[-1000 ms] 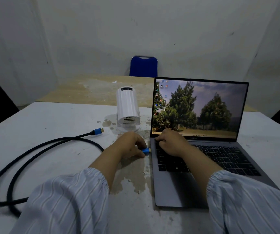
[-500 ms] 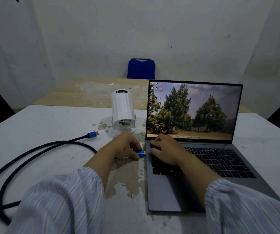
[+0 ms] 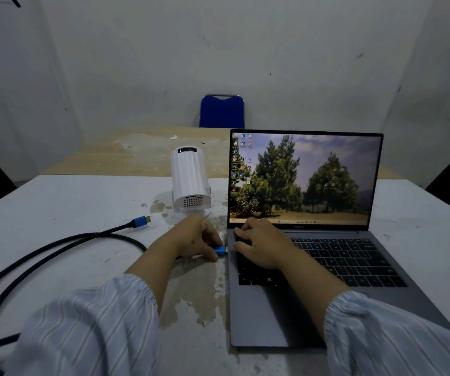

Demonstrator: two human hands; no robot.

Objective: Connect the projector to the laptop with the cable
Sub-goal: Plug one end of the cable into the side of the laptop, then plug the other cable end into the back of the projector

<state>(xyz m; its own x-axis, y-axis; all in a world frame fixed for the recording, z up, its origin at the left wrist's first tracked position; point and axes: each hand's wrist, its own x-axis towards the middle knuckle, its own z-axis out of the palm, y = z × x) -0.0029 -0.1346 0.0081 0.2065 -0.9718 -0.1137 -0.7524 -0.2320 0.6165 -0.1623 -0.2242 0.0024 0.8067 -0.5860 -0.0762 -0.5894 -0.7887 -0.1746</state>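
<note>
An open grey laptop (image 3: 270, 321) with a tree wallpaper stands on the white table (image 3: 55, 207). My left hand (image 3: 191, 240) pinches the blue plug (image 3: 220, 251) of a black cable (image 3: 55, 248), its metal tip right at the laptop's left edge. My right hand (image 3: 259, 245) rests flat on the keyboard's upper left, pressing on the laptop. The cable's other blue plug (image 3: 139, 221) lies loose on the table. A white projector (image 3: 190, 180) stands just behind my left hand, its ports facing me.
The cable loops across the table's left side and off the near left edge. Worn brown patches mark the tabletop between projector and laptop. A wooden table and a blue chair (image 3: 221, 111) stand behind, against a pale wall.
The view has shifted slightly as my head moved. My left hand keeps the blue plug at the laptop's left edge; my right hand stays on the keyboard.
</note>
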